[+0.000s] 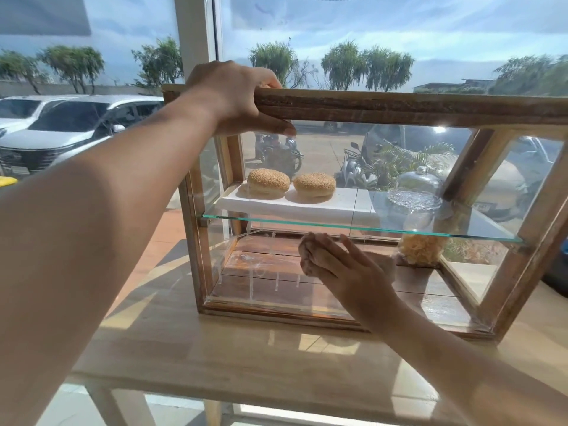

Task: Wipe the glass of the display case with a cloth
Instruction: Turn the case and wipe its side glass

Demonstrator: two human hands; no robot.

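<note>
Right hand (347, 265) flat, fingers spread, pressing a bunched brownish cloth (310, 256) against the front glass (276, 272) of the wooden display case (399, 107), low on the pane. Left hand (236, 96) clamped over the case's top rail, thumb under, steadying it. Left of the cloth, white drip streaks (252, 278) run down the glass, so that patch looks unwiped; right of the hand the pane reads clearer. Job seems partway, upper pane undetermined. Above the right hand, a glass shelf (368, 229) carries a white tray (307, 204) with two sesame buns (269, 181), plus a glass dome (418, 186). Beyond the fingers, a bag of pale snacks (421, 249). Case sits on a wooden table (215, 364).
</note>
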